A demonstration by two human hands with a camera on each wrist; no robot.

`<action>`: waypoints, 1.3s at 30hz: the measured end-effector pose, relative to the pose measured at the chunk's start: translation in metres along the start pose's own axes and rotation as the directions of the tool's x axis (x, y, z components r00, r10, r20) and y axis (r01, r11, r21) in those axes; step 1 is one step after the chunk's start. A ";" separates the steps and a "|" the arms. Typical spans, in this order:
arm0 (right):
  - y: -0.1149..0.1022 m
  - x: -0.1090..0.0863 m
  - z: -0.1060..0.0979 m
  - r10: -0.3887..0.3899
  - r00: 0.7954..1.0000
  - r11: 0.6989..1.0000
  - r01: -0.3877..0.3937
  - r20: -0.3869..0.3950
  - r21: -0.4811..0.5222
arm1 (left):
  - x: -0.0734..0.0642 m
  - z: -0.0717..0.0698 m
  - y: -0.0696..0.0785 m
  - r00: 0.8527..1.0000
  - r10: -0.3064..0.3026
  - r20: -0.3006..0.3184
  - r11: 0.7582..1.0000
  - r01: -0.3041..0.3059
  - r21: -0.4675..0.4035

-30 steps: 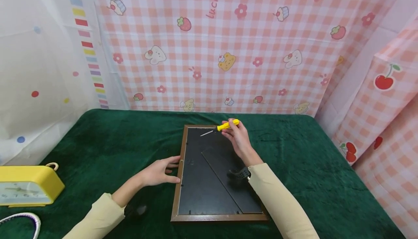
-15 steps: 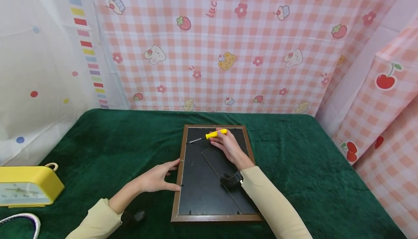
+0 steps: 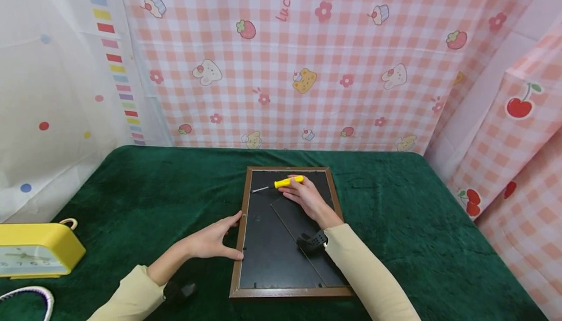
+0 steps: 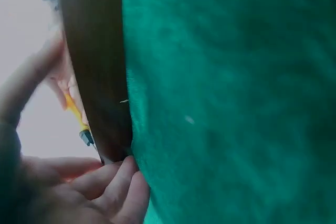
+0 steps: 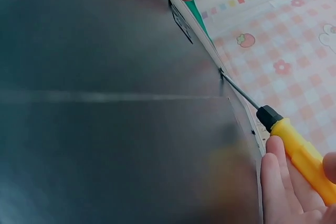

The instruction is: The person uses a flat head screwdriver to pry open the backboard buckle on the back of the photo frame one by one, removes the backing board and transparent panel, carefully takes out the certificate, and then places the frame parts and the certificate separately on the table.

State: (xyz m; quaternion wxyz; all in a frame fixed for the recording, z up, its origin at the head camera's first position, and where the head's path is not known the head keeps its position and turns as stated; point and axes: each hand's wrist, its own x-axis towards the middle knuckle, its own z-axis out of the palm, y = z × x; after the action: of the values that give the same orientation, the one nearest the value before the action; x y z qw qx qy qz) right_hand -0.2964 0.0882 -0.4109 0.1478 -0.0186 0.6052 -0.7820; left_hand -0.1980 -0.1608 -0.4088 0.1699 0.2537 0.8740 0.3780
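A picture frame point(image 3: 259, 292) with a brown border lies face down, its black backing board point(image 3: 268, 257) showing. My right hand point(image 3: 309, 198) holds a yellow-handled screwdriver point(image 3: 289, 181) above the board's upper part. In the right wrist view, the metal tip of the screwdriver point(image 5: 294, 142) is right at a small dark tab point(image 5: 221, 74) on the board's edge. My left hand point(image 3: 210, 239) rests at the frame's left side, thumb and index finger spread along the border. Up close in the left wrist view, the other fingers point(image 4: 118, 187) touch the frame's outer side point(image 4: 100, 66) near the cloth.
Dark green cloth point(image 3: 175, 184) covers the table. To the left stand a yellow clock point(image 3: 70, 248) and a white-and-purple ring-shaped item point(image 3: 48, 296), partly out of view. A pink checked curtain point(image 3: 272, 62) hangs behind the table. Dark straps point(image 3: 312, 240) circle both wrists.
My right hand has moved left and slightly nearer with the screwdriver, bringing its tip to the board's left edge. My left thumb has slid a little nearer along the border.
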 end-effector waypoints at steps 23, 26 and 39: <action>0.002 -0.005 0.011 -0.144 0.989 0.973 0.140 -0.011 -0.186 | 0.003 0.007 0.006 0.998 -0.052 -0.033 0.997 0.054 0.059; 0.001 -0.005 0.015 -0.160 0.987 0.968 0.154 -0.014 -0.199 | 0.002 0.007 0.006 0.998 -0.051 -0.033 0.997 0.053 0.062; -0.006 -0.005 0.040 -0.308 0.948 0.894 0.258 -0.082 -0.366 | 0.002 0.008 0.003 0.998 -0.059 -0.038 0.997 0.061 0.054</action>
State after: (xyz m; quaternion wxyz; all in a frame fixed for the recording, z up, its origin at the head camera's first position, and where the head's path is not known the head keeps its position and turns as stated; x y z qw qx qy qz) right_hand -0.2850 0.0536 -0.3937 -0.0157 -0.0785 0.7345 -0.6739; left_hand -0.1949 -0.1531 -0.4119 0.1584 0.2250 0.8942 0.3532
